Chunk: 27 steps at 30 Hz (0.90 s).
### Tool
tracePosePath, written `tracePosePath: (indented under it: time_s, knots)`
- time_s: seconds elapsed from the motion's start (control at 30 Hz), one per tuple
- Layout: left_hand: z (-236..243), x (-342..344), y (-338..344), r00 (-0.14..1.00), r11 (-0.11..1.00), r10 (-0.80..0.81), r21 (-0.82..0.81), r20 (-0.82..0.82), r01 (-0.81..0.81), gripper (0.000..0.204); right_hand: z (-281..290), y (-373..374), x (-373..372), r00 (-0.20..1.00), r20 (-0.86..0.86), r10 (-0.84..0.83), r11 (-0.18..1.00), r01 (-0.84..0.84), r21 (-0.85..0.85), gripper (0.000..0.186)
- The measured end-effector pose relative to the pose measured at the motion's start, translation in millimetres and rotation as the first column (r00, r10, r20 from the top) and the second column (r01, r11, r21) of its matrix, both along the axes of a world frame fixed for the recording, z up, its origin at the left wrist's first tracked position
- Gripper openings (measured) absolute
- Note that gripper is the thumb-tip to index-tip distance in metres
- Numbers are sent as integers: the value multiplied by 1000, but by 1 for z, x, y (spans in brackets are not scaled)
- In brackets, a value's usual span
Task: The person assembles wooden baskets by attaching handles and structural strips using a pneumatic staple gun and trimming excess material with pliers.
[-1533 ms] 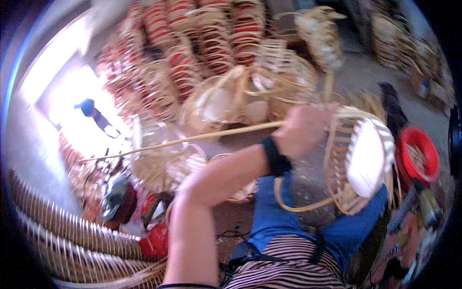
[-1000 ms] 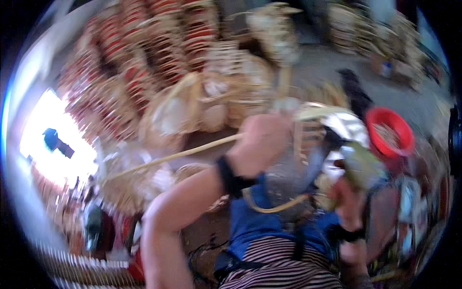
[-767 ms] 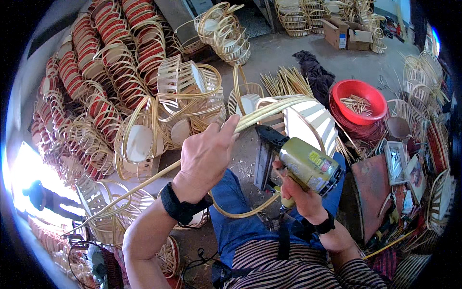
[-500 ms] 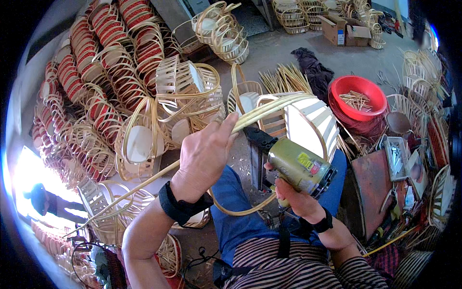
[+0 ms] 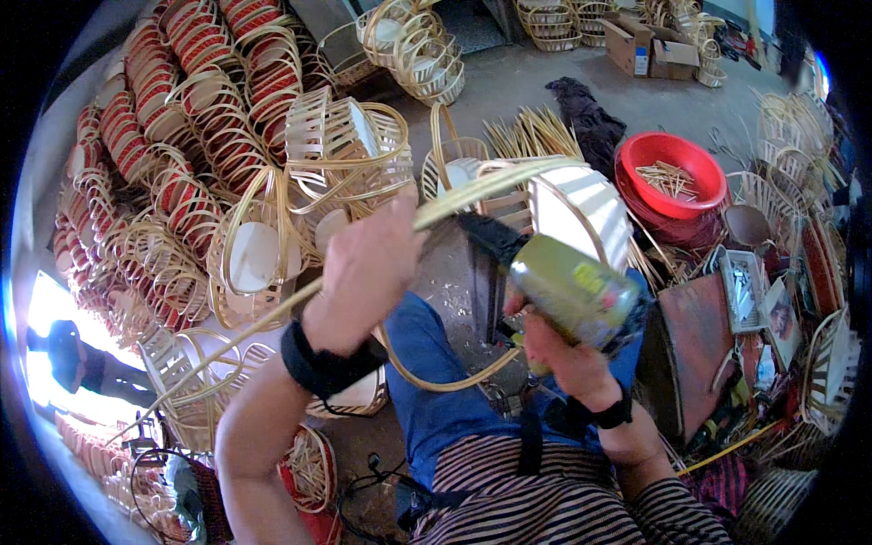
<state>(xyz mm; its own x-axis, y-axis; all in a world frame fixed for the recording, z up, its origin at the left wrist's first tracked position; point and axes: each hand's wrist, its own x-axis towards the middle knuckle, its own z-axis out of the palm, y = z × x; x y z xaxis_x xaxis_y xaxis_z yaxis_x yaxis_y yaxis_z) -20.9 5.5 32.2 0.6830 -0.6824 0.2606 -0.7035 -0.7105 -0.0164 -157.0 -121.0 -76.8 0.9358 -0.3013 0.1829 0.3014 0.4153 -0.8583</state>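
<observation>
My left hand point(image 5: 368, 272) is closed around pale cane strips point(image 5: 481, 193), its fingers smeared by motion. The strips curve away to the right over a slatted basket point(image 5: 604, 204) with a pale flat base, and one long end trails to the lower left. In my right hand point(image 5: 568, 359) is an olive-green pneumatic staple gun point(image 5: 577, 295). Its black nose point(image 5: 490, 238) lies just below the strips; whether they touch is unclear. A bent cane hoop point(image 5: 454, 383) arches over my blue-trousered lap between the hands.
Stacked red-and-cream baskets point(image 5: 173, 136) fill the left side. Plain baskets point(image 5: 345, 136) stand in front of me. At the right are a red basin point(image 5: 677, 173) of short sticks, a staple tray point(image 5: 743, 291) and a reddish board point(image 5: 695, 350). Cardboard boxes point(image 5: 649, 50) lie farther back.
The whole view has shifted slightly, so the surroundings sit higher and further left. My hands are more blurred, and the staple gun has moved a little up and right. Both grips stay the same.
</observation>
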Motion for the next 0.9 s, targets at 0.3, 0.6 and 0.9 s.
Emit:
tracePosePath:
  time_s: [0.3, 0.6, 0.9]
  knots:
    - [70, 51, 5, 993, 989, -100, 101, -61, 106, 25, -17, -145, -75, 901, -345, -262, 965, 235, -118, 22]
    - [53, 48, -54, 616, 606, -786, 272, 58, 747, 20, -192, -242, -187, 647, -662, -380, 885, 461, -57, 17]
    - [32, 27, -108, 687, 608, -727, 464, 0, 644, 11, -88, -234, -95, 527, -175, -831, 376, 302, -876, 29]
